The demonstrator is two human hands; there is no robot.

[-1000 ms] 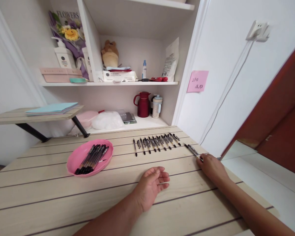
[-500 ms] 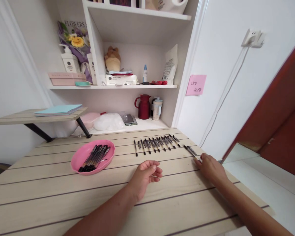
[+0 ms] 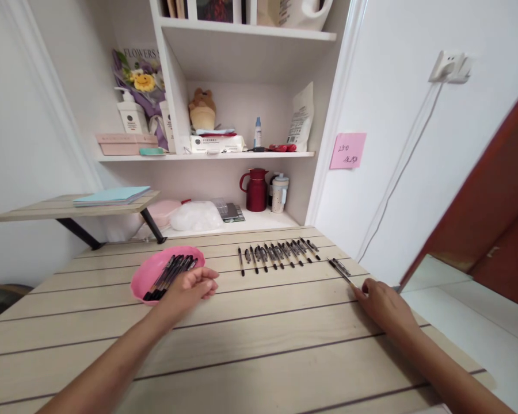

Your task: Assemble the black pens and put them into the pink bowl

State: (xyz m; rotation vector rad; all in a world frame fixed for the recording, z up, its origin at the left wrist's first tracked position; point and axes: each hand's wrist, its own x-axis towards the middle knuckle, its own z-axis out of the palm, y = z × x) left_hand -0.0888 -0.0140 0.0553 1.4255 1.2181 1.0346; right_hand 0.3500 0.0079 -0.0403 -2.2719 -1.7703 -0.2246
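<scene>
A pink dish (image 3: 149, 271) on the wooden table (image 3: 259, 345) holds several black pens (image 3: 170, 277). My left hand (image 3: 192, 287) hovers at the dish's near right rim, fingers loosely curled, nothing in it that I can see. A row of several black pens and caps (image 3: 278, 255) lies across the table's far middle. One separate pen (image 3: 340, 270) lies at the right end. My right hand (image 3: 382, 302) rests on the table beside that pen, fingertips touching its near end, fingers bent.
Behind the table a white shelf unit (image 3: 242, 154) carries a red jug (image 3: 256, 190), a small bottle, a plush toy and boxes. A low wooden shelf (image 3: 69, 207) with a blue folder juts out at left. A pink note (image 3: 347, 150) hangs on the wall.
My left hand has moved left from the table's middle to the pink dish. My right hand has stayed by the separate pen. The camera has tilted slightly.
</scene>
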